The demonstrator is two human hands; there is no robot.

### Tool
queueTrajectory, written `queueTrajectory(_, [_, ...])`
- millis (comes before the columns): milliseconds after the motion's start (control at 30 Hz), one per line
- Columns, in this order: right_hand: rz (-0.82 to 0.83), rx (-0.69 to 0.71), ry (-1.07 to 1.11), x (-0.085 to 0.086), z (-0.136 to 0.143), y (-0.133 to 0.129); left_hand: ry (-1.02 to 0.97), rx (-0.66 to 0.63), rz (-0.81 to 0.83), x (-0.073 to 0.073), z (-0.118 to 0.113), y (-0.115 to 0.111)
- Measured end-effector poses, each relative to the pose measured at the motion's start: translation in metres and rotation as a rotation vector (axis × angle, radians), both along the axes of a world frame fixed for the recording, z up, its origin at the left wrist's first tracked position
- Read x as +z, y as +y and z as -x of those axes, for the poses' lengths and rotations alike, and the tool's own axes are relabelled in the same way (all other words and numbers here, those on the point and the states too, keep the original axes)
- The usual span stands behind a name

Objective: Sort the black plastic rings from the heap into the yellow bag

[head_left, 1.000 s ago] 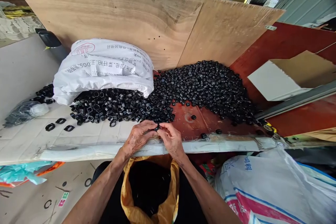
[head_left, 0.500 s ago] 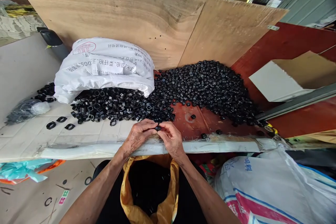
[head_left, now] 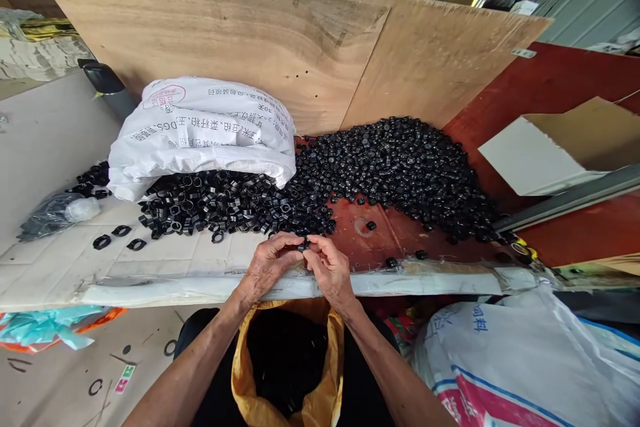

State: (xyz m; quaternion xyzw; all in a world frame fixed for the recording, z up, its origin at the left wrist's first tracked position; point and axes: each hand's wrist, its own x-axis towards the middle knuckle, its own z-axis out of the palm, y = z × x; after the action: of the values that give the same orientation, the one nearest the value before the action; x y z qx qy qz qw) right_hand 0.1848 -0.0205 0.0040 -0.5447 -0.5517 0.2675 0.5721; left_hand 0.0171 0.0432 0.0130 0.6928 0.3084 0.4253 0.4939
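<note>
Close together above the table's front edge, my left hand (head_left: 270, 263) and my right hand (head_left: 330, 270) pinch one small black plastic part (head_left: 303, 245) between their fingertips. Its exact shape is mostly covered by the fingers. Just beyond my hands lie a heap of black plastic rings (head_left: 220, 203), on the left, and a larger heap of small black caps (head_left: 400, 160), on the right. Below my wrists an open yellow sack (head_left: 240, 373) stands between my legs, with dark contents that I cannot make out clearly.
A white printed sack (head_left: 205, 120) rests on the ring heap. A plywood board (head_left: 250, 33) closes off the back. At the right are a cardboard box (head_left: 540, 153) and a metal bar (head_left: 575, 200). A full white bag (head_left: 480, 353) stands below right. Several loose rings lie front left.
The view has shifted slightly. Both hands keep their pinch on the small black part, which now shows a little more between the fingertips.
</note>
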Motion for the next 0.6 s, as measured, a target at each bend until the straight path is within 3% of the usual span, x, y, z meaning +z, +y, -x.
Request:
queueTrajectory(200, [0.032, 0.041, 0.055, 0.001, -0.002, 0.0, -0.029, -0.011, -0.024, -0.003, -0.002, 0.0])
queueTrajectory(500, [-0.076, 0.111, 0.059, 0.001, -0.007, 0.003, -0.068, 0.011, 0.354, 0.005, -0.002, -0.001])
queueTrajectory(600, [-0.083, 0.143, 0.1, 0.005, -0.008, 0.003, -0.094, -0.004, 0.405, 0.008, -0.003, -0.002])
